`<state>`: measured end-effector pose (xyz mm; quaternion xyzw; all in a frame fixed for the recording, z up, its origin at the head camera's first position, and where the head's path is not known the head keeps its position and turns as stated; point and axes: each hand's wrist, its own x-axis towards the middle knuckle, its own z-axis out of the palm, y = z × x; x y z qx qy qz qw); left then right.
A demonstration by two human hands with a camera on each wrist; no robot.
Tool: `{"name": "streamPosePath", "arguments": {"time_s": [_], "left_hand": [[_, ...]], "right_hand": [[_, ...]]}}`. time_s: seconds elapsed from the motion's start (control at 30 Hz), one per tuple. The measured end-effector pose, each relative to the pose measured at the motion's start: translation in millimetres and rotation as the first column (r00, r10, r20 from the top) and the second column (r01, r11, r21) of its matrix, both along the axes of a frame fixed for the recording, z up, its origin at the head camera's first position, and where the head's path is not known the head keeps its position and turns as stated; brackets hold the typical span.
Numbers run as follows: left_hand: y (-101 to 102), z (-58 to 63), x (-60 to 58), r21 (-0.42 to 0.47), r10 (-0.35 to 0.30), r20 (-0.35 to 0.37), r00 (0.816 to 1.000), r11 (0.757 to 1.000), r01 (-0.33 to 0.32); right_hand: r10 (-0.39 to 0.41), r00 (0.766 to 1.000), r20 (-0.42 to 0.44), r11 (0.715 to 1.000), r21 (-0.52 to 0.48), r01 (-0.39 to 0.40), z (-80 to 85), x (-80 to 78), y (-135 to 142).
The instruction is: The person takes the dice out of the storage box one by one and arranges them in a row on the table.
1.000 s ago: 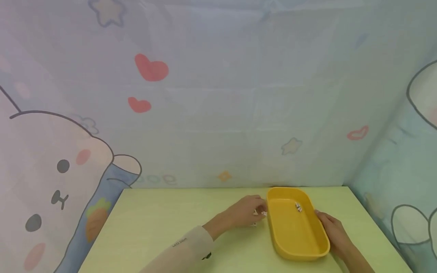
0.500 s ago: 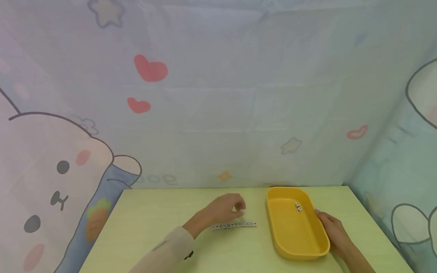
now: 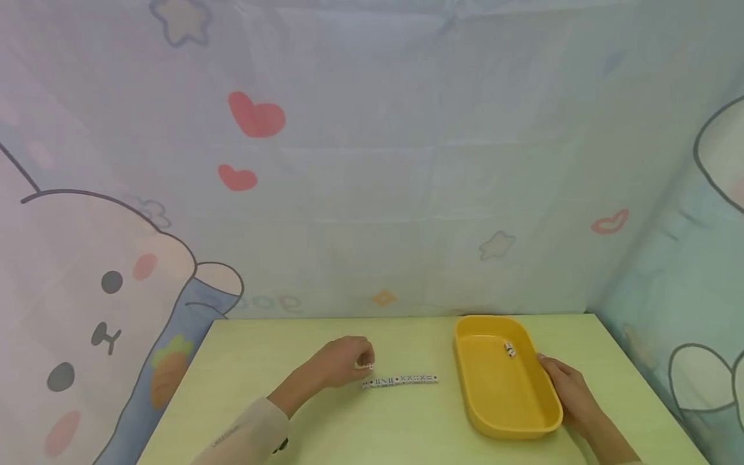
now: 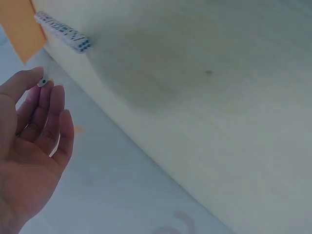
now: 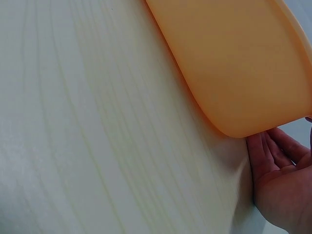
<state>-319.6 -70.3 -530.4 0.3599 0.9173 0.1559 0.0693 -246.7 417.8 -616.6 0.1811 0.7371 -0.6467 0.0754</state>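
My left hand pinches a small white die between thumb and fingertips, over the table just behind the left end of a row of dice. The dice in that row stand side by side, white with dark pips. My right hand grips the right side of a yellow tray, with fingers against its outer wall and the thumb near the rim. Inside the tray, toward its far right, lie two dice close together. In the right wrist view the fingers are partly hidden beneath the tray.
The pale yellow-green table ends at the back against a printed cloth with hearts and stars. More of this cloth hangs at both sides. The tray stands right of the dice row, with a gap of table between them.
From beside the tray, my left hand has moved left with a die, past the row, to its left end. The row has come into sight. My right hand and the tray stay put.
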Motion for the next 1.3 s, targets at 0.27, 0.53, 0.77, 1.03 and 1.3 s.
{"name": "streamPosePath", "arguments": {"time_s": [0.27, 0.53, 0.77, 1.03, 1.3], "left_hand": [[-22, -17.0, 3.4, 0.003, 0.041, 0.040, 0.998, 0.999, -0.042], [-26, -30.0, 4.9, 0.003, 0.041, 0.010, 0.999, 0.999, -0.041], [-24, -38.9, 10.5, -0.006, 0.041, 0.015, 0.999, 0.999, -0.040], [-23, -41.1, 8.9, 0.040, 0.050, 0.083, 0.995, 0.998, -0.053], [-24, -40.4, 10.3, 0.087, 0.047, 0.133, 0.990, 0.994, -0.059]], "right_hand": [[-0.001, 1.000, 0.000, 1.000, 0.018, 0.001, 4.1, 1.5, -2], [0.004, 1.000, -0.013, 1.000, 0.003, -0.004, 1.7, 0.7, -2], [0.006, 1.000, -0.022, 1.000, -0.005, -0.006, 0.1, 2.3, -1], [0.000, 1.000, -0.030, 1.000, -0.016, -0.001, -0.1, 3.6, 0], [0.008, 1.000, -0.028, 1.000, 0.003, -0.008, -0.4, 1.4, 0]]}}
